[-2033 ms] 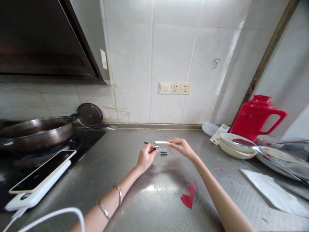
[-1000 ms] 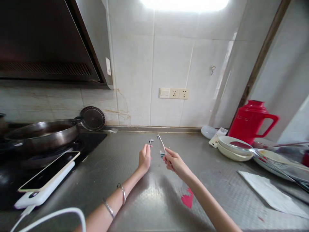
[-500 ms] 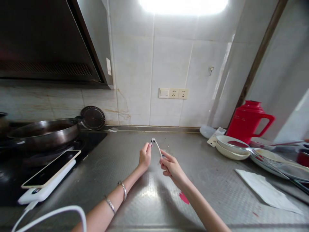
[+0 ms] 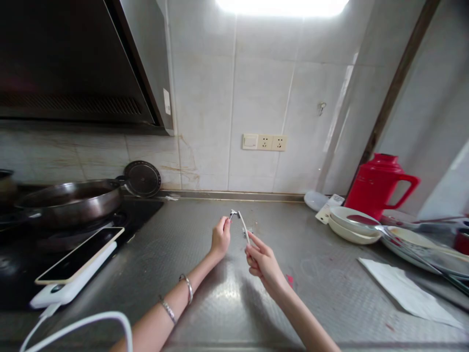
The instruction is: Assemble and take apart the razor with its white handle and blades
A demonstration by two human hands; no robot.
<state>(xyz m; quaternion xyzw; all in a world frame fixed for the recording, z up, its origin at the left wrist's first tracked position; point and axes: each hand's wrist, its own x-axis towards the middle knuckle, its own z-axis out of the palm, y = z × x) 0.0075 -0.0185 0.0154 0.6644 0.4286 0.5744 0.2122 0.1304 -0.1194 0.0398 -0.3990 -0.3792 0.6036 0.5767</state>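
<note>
My left hand (image 4: 221, 238) is closed round the handle of a small razor (image 4: 233, 213), its silver T-shaped head sticking up past the fingers. In my right hand (image 4: 264, 261) is a slim white toothbrush (image 4: 244, 227), pinched by the handle. Its dark bristles face the razor head, with a narrow gap between the two. Both hands are above the steel counter (image 4: 198, 313). By the right index finger a small shiny item shows in part; its kind is unclear. Something pink (image 4: 289, 280) lies by the right wrist, partly hidden.
On the left, a steel pan (image 4: 73, 200) sits on the black stove, with a phone (image 4: 80, 254) on a white power bank (image 4: 69, 288) near it; a white cable (image 4: 91, 318) loops in front. To the right are a red thermos (image 4: 377, 186), stacked dishes (image 4: 353, 232) and a white paper (image 4: 406, 291).
The toothbrush has moved right, away from the razor head, along with my right hand. My left hand holds nearly still. The view has shifted slightly.
</note>
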